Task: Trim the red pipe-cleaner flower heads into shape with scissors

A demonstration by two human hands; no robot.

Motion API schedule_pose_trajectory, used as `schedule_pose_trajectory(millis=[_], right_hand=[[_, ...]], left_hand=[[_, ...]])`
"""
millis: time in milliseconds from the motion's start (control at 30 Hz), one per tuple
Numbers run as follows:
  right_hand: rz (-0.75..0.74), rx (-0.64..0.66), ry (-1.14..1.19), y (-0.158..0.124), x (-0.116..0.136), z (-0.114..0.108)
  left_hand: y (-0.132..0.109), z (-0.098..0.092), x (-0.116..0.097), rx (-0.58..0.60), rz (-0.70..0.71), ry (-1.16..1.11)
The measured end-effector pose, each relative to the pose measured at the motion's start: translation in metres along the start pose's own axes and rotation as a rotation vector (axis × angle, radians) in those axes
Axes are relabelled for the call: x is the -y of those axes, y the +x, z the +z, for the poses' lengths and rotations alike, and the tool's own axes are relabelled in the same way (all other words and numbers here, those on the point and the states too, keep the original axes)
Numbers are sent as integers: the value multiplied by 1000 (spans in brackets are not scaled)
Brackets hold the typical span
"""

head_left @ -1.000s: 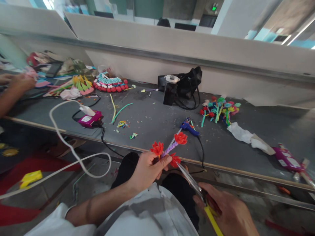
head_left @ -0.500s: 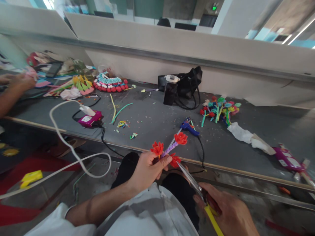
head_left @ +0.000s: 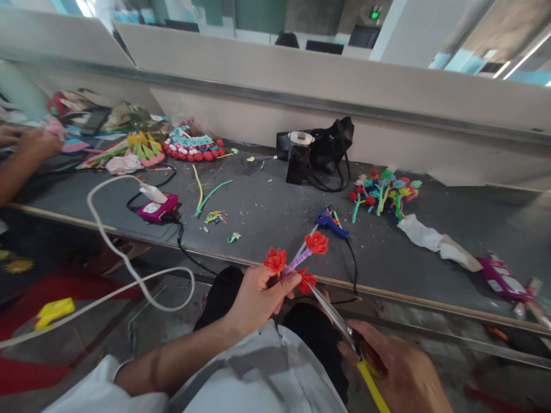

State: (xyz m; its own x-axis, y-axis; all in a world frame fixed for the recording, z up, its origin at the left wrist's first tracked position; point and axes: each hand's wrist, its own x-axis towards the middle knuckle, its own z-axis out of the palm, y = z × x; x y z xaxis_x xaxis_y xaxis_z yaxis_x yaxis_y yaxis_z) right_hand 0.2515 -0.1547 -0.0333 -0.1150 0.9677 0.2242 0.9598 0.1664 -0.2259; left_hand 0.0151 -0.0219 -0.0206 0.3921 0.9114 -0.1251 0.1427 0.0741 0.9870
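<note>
So I've got three red chenille flowers (head_left: 317, 242) bunched up in front of me, just off the near edge of the bench; the petals are fuzzy and pointy, spread out like little stars; one sits on a thick purple stem (head_left: 297, 261), wrapped round and round so it looks ribbed, and a bit of orange stem shows under the left bloom. My left hand (head_left: 260, 292) is closed in a pinch around the stems, thumb lying along the lowest bloom, so the bottom ends are hidden; my right hand (head_left: 400, 361) is wrapped around the scissors (head_left: 333, 315), yellow and red handles in the palm, long shiny blades angled up with the tips right at that lowest flower; can't tell if they're biting into anything.

The grey benchtop (head_left: 267, 212) is smooth but speckled with scraps; a blue plastic glue gun (head_left: 331, 222) lies just past the blooms; to the right there's a tangle of fuzzy multicolored flowers (head_left: 383, 192), stems every which way; over left, a bendy yellow pipe cleaner (head_left: 198, 188) nearly touches a green one (head_left: 214, 196); a limp black bag (head_left: 331, 143) slumps at the back.
</note>
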Motion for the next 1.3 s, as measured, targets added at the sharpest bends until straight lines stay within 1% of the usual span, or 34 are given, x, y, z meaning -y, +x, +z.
schedule_pose_trajectory(millis=[167, 267, 367, 467, 567, 633, 700, 733, 767, 833, 900, 1000, 1067, 1100, 1167, 1200, 1300], right_hand=[[-13, 17, 5, -1, 0, 1], [52, 26, 18, -4, 2, 3], [144, 1, 111, -6, 3, 4], [278, -55, 305, -3, 8, 4], [431, -81, 574, 5, 17, 6], [537, -18, 819, 10, 24, 11], [581, 111, 1130, 15, 31, 19], [570, 172, 1300, 18, 34, 24], [535, 203, 1460, 20, 37, 29], [485, 212, 1747, 25, 41, 42], [469, 270, 1862, 31, 45, 54], [475, 354, 1937, 37, 49, 68], [477, 399, 1966, 35, 50, 76], [473, 420, 1975, 32, 49, 79], [465, 435, 1978, 23, 46, 83], [462, 420, 1974, 18, 44, 84], [441, 316, 1932, 6, 37, 86]], left_hand=[[0, 0, 1, -9, 2, -21], [0, 0, 1, -9, 1, -34], [1, 0, -1, -14, -22, -87], [3, -1, -3, 44, -95, -201], [6, -1, -4, 125, -208, -417], [9, 1, -4, 150, -260, -579], [10, 3, -5, 166, -287, -710], [11, 5, -6, 173, -290, -759], [12, 7, -6, 176, -286, -797], [12, 11, -5, 172, -262, -846], [13, 17, -3, 154, -251, -901], [18, 24, 1, 187, -254, -985], [26, 24, 1, 189, -256, -1000], [32, 22, 1, 171, -247, -993], [47, 14, 1, 81, -216, -974], [54, 9, 0, 25, -199, -981], [75, -3, 0, -91, -177, -924]])
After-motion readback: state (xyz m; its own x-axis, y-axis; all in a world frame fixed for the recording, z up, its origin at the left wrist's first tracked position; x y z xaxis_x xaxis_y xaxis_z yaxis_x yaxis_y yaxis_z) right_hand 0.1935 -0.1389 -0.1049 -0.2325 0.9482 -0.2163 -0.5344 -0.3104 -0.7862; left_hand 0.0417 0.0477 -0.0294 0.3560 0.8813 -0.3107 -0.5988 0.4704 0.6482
